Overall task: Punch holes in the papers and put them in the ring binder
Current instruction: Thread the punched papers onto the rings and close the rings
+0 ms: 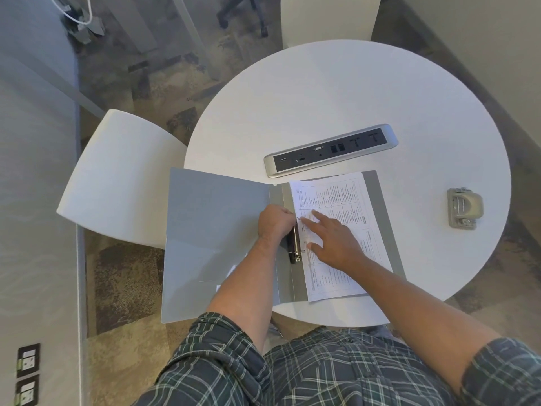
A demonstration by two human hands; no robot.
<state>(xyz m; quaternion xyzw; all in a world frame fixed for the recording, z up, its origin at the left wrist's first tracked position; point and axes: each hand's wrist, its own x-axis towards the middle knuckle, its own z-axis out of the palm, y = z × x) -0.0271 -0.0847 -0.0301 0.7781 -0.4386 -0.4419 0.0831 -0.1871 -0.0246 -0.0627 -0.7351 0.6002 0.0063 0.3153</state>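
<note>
Head view: your grey plastic ring binder (216, 235) lies open on the round white table (351, 92), its left cover hanging past the table edge. The printed white papers (345, 230) sit on the binder's right side, beside the black-and-metal ring mechanism (295, 244). Your left hand (273, 222) is curled at the top of the mechanism; whether it grips it, you cannot tell. Your right hand (333, 244) presses flat on the papers, fingers spread. A grey metal hole punch (464, 208) stands well apart to the right; a silver socket strip (330, 150) lies beyond the binder.
</note>
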